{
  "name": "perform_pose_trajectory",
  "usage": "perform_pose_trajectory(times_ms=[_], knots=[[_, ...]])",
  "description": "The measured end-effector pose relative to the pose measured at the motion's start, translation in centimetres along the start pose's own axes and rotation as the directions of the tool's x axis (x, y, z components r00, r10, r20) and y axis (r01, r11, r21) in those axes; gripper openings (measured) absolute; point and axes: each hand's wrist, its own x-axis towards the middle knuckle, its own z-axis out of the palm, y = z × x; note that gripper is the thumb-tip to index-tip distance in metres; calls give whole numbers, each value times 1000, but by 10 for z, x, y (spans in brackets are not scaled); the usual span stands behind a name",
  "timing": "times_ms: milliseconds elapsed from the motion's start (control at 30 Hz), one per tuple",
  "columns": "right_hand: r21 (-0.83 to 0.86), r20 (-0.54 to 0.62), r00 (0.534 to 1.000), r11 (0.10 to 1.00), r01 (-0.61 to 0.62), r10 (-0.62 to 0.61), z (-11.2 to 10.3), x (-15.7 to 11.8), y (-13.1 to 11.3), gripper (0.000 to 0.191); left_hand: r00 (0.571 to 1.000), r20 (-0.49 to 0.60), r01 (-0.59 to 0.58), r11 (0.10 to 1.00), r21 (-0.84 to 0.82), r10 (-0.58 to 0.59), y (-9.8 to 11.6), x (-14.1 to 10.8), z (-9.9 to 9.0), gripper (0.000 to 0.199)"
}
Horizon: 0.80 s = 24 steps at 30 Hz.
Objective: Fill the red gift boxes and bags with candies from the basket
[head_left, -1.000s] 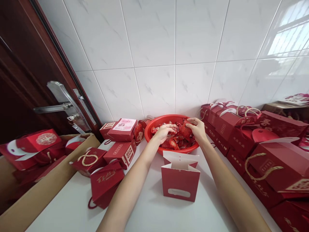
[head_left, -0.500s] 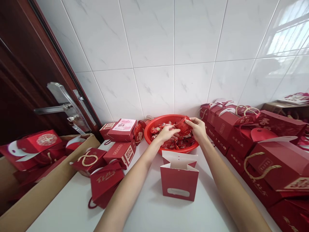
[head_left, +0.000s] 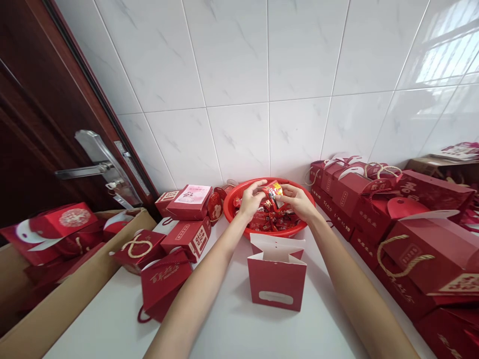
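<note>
The head view is showing the left hand (head_left: 251, 200) and right hand (head_left: 300, 201) pinching a shiny red-and-yellow wrapped packet (head_left: 274, 191) above the red plastic basket (head_left: 228, 203) near mid-frame, probably light, soft and slippery, best gripped by its side edges.

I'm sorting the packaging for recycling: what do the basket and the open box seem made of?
Basket: glossy plastic, probably, given its smooth, shiny red rim.
Open box: likely matte-coated card, with thin white edges and creased side folds.
</note>
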Motion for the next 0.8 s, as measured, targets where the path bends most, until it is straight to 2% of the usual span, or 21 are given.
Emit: perform_pose_trajectory(times_ms=[33, 67, 100, 167, 233, 267, 333, 467, 567, 667, 733, 800], knots=[[-10, -39, 999, 1000, -8, 8, 0, 0, 0, 51, 999, -32, 14, 989, 145, -10, 1, 2, -5, 42], [-10, -85, 996, 1000, -13, 12, -1, 1, 1, 50, 999, -35, 46, 941, 335, -37, 4, 3, -11, 42], [-1, -130, 991, 1000, -12, 12, -1, 3, 2, 50, 996, -24, 85, 846, 526, -85, 7, 3, -18, 40], [26, -194, 981, 1000, 10, -5, -2, 5, 5, 50, 976, 32, 96, 551, 829, -218, 15, 3, -32, 30], [44, -223, 974, 998, 40, -30, -3, 7, 7, 51, 947, 37, 89, 372, 924, -319, 21, 2, -42, 23], [46, -229, 973, 998, 50, -38, -3, 8, 7, 52, 935, 33, 92, 332, 939, -352, 22, 2, -44, 23], [47, -226, 973, 997, 64, -52, -3, 8, 8, 52, 916, 42, 86, 297, 951, -399, 21, 1, -43, 37], [59, -213, 974, 994, 88, -74, -3, 9, 9, 50, 868, 139, 13, 301, 953, -477, 7, 4, -30, 75], [55, -218, 973, 994, 94, -80, -4, 11, 11, 49, 854, 177, -16, 315, 949, -489, -3, 7, -27, 88], [51, -226, 971, 995, 87, -73, -4, 12, 12, 49, 855, 241, -45, 398, 916, -459, -11, 10, -32, 78], [48, -234, 969, 995, 87, -73, -4, 12, 12, 49, 861, 306, -58, 519, 853, -407, -16, 12, -36, 63], [45, -240, 967, 994, 96, -83, -3, 12, 11, 49, 887, 324, -30, 659, 752, -329, -21, 14, -39, 46]])
